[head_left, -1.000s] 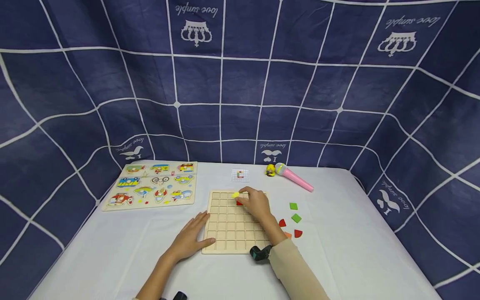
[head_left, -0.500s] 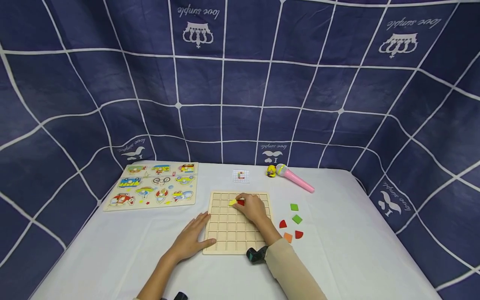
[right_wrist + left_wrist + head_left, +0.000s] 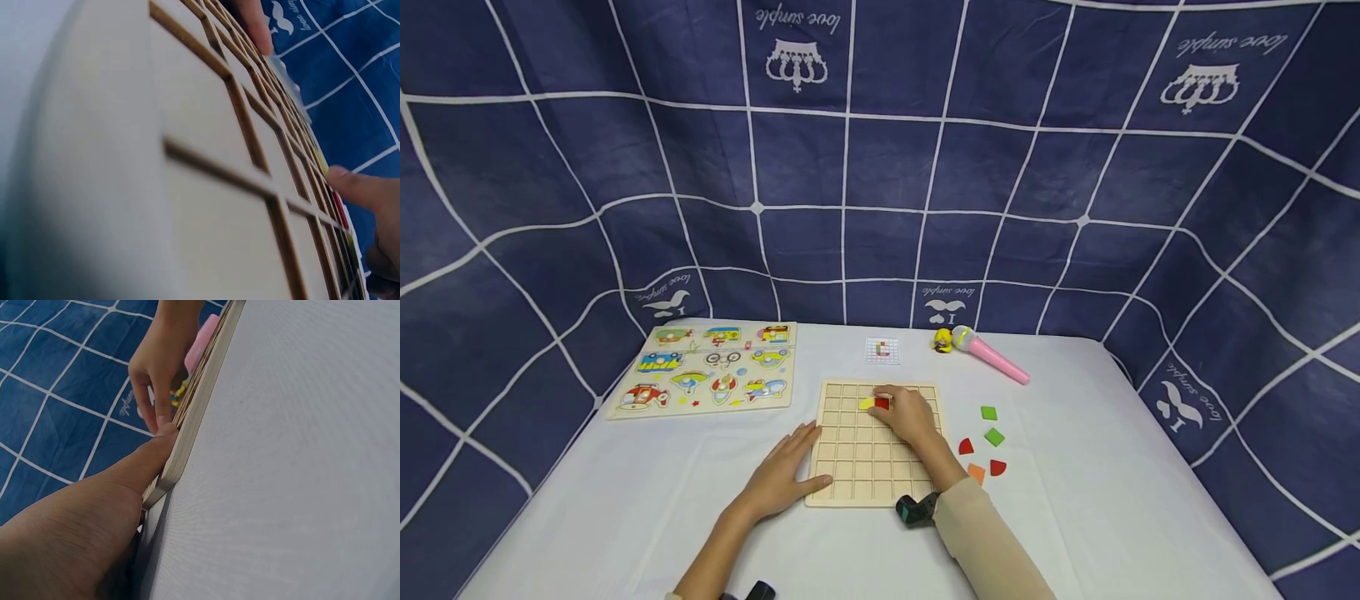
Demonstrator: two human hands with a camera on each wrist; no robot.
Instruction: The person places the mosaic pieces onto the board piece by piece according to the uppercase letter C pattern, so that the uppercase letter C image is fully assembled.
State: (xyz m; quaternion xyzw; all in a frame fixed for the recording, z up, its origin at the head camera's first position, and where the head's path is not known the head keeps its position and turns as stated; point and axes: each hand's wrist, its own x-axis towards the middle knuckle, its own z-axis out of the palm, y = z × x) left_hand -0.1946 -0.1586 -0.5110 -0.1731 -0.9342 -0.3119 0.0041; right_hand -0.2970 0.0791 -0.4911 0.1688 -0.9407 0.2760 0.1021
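Note:
In the head view a wooden grid board [image 3: 855, 454] lies on the white-covered table. My left hand [image 3: 781, 473] rests at its left edge, fingers extended along the side and thumb on top of the corner. Over the upper part of the board is my right hand [image 3: 907, 414], its thumb touching a flat yellow piece [image 3: 866, 404] that lies in a grid cell. Beside that piece is a red piece [image 3: 882, 402], partly covered by the fingers. In the right wrist view the straight thumb [image 3: 353, 185] meets the board next to a strip of yellow.
Right of the board lie two green squares [image 3: 988, 413], two red quarter-round pieces [image 3: 997, 468] and an orange piece [image 3: 976, 473]. Behind it are a pattern card [image 3: 882, 351], a small yellow figure [image 3: 942, 340] and a pink toy microphone [image 3: 996, 360]. A vehicle puzzle board [image 3: 703, 384] is at left.
My right hand has brought the yellow piece down and toward me into a cell left of the red piece. The yellow piece now lies flat. My left hand has stayed put.

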